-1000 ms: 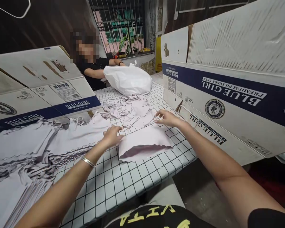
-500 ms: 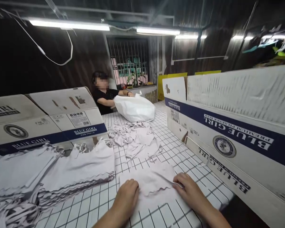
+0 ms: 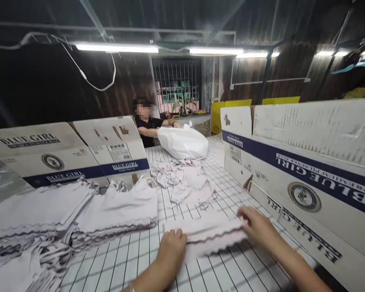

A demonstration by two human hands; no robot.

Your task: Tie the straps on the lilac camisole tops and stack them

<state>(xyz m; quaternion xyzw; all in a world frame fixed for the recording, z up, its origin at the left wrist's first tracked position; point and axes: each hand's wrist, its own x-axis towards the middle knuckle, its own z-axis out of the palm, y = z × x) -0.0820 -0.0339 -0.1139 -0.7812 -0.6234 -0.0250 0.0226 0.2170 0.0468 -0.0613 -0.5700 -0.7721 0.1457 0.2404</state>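
Note:
A pale pinkish-white garment piece (image 3: 214, 232) with wavy hems lies between my two hands over the grid-patterned tabletop (image 3: 197, 275). My left hand (image 3: 172, 251) is closed at its left end, fingers curled over the cloth. At the right end my right hand (image 3: 257, 227) pinches the edge, which looks slightly raised and blurred. Left of my hands are neat stacks of similar strappy tops (image 3: 118, 213). Straight ahead, a loose heap of strappy tops (image 3: 185, 180) spreads across the table.
Upright white-and-blue cartons stand along the left (image 3: 88, 154) and right (image 3: 298, 162) sides. At the far end, a person in a dark top (image 3: 149, 127) has their hands by a large white bag (image 3: 184, 142). More bunched garments (image 3: 33, 259) lie at the near left.
My right hand has lifted its end of the garment and moved outward, so the cloth is stretched straighter with two wavy edges showing. The whole view has shifted toward the left.

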